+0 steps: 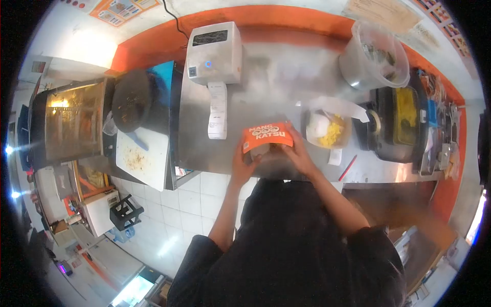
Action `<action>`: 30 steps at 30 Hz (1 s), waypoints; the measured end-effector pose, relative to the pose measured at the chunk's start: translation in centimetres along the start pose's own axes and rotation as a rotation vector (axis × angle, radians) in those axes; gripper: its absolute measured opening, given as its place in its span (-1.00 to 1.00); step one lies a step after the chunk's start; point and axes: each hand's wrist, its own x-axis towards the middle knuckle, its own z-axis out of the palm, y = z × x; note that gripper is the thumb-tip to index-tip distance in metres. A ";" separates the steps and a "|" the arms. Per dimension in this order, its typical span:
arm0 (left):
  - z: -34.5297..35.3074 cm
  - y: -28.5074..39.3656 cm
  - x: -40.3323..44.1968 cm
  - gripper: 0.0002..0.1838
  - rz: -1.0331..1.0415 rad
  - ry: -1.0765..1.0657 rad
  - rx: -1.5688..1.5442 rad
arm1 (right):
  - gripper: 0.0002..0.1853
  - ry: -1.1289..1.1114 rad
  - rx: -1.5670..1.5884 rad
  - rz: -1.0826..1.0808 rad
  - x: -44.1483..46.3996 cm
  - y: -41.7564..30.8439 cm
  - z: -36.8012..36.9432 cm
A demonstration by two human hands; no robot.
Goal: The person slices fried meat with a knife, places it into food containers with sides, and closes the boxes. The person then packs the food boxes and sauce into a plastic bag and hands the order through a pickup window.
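Observation:
An orange food box point(269, 134) printed "MANG KATSU" is held at the near edge of the steel counter, in front of my body. My left hand point(242, 162) grips its left side, with the thumb toward the near face. On its right side my right hand point(297, 156) has hold of it as well. The lower part of the box looks greyish, and its contents are hidden. To the right of my right hand sits an open container point(327, 137) with yellow pieces and something white in it, its lid side raised.
A white label printer point(215, 56) with a long paper strip point(218, 112) stands at the back left. A clear plastic tub point(358, 64), a black-framed bin point(384, 125) and a red pen point(348, 168) are to the right. A white cutting board point(153, 161) lies left.

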 end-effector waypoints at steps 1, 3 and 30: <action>-0.1 -0.1 -0.1 0.04 -0.032 -0.047 -0.033 | -0.27 0.011 0.000 0.005 -0.3 0.1 -0.1; -0.3 -0.3 -0.7 0.09 -0.059 -0.104 -0.066 | -0.14 -0.033 -0.013 -0.127 -0.6 0.1 -0.4; 0.7 1.6 7.0 -0.29 0.716 -0.577 0.898 | -0.37 -0.028 -0.025 -0.057 -3.4 5.9 -1.2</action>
